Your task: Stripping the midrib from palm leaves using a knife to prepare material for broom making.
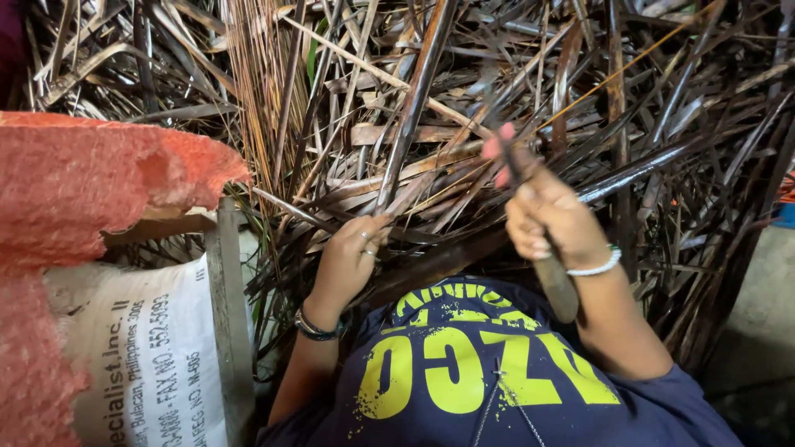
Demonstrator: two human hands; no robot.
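Leftmost, a red rough sheet [74,182] over a white printed sack [141,356]. Left hand [352,252] curls around dry brown palm leaf strips [397,174], pinning one down near its base. Right hand [551,223] is closed on a knife handle [556,285], blade against a strip. Strips look light, stiff, brittle, sharp-edged; best gripped low on the midrib. The leaf pile [662,141] fills the right.

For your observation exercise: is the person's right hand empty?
No, the right hand grips a knife by its wooden handle above the dried palm leaves.
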